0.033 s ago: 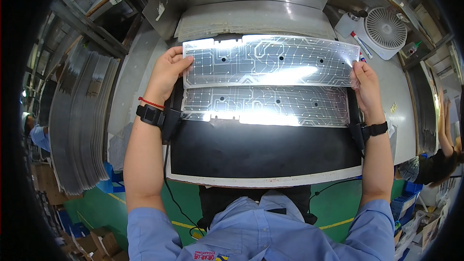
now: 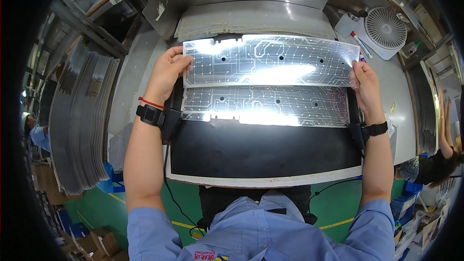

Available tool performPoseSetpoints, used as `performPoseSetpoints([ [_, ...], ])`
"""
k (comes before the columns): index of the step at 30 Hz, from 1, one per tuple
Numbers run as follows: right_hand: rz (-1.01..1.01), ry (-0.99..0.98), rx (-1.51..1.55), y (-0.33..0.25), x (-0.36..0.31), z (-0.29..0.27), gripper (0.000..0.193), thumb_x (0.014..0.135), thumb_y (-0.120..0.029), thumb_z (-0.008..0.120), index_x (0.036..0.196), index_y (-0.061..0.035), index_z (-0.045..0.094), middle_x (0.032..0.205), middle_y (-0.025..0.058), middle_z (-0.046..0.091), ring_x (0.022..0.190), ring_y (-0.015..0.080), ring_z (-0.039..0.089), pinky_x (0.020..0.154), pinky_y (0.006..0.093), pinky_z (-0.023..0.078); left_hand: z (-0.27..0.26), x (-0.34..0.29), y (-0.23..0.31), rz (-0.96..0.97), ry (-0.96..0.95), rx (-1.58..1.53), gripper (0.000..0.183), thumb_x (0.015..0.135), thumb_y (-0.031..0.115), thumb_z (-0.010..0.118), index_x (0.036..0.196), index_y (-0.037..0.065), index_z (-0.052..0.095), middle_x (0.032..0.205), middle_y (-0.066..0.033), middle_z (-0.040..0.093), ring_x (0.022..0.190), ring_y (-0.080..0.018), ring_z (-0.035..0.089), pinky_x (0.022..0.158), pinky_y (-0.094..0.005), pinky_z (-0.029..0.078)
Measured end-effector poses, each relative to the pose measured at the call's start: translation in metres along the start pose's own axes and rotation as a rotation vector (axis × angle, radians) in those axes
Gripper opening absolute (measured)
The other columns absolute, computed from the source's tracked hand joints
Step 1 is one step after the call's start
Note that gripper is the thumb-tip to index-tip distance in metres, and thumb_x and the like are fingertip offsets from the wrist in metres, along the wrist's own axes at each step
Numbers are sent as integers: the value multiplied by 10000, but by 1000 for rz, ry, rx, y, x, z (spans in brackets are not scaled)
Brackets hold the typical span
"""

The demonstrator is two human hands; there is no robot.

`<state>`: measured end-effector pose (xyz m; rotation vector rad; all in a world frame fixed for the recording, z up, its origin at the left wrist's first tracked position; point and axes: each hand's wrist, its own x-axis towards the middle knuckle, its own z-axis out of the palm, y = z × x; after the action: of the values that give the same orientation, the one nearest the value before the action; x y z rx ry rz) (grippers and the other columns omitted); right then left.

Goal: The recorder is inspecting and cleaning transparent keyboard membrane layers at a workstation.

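My left hand [image 2: 170, 70] pinches the left end of a clear keyboard membrane sheet [image 2: 266, 60], thumb on top. At the opposite end, my right hand [image 2: 367, 84] grips the sheet's right edge between thumb and fingers. Pale circuit lines, dots and a few dark round holes mark the film, and bright glare hides part of it. Just nearer to me lies a similar membrane sheet [image 2: 270, 101], its notched edge toward me, over a black mat [image 2: 266, 150]. The held sheet's near edge borders or overlaps it; whether the two are joined I cannot tell.
Behind the sheets rests a stack of clear films [image 2: 256, 21] against a metal panel. A white fan [image 2: 385, 28], a bottle [image 2: 348, 23] and markers [image 2: 361, 43] stand at the far right. Tall stacks of sheets [image 2: 79, 121] line the left side. A cable [image 2: 168, 174] hangs by my left arm.
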<state>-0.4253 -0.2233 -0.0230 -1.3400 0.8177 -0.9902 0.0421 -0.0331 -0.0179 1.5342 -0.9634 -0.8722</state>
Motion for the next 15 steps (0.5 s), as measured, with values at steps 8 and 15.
performPoseSetpoints([
  [8, 1, -1, 9, 2, 2, -3, 196, 1028, -256, 528, 980, -79, 597, 741, -40, 557, 590, 52, 440, 545, 215, 330, -8, 7, -5, -1, 54, -216, 285, 1006, 144, 491, 1242, -3, 551, 1032, -44, 669, 885, -115, 639, 782, -241, 508],
  [15, -2, 8, -1, 2, 2, -3, 207, 1035, -259, 507, 998, -74, 592, 758, -31, 565, 609, 61, 477, 558, 216, 367, -7, 8, -9, 31, 75, -159, 290, 1027, 198, 501, 1226, -3, 565, 1043, -51, 669, 906, -106, 634, 797, -244, 506],
])
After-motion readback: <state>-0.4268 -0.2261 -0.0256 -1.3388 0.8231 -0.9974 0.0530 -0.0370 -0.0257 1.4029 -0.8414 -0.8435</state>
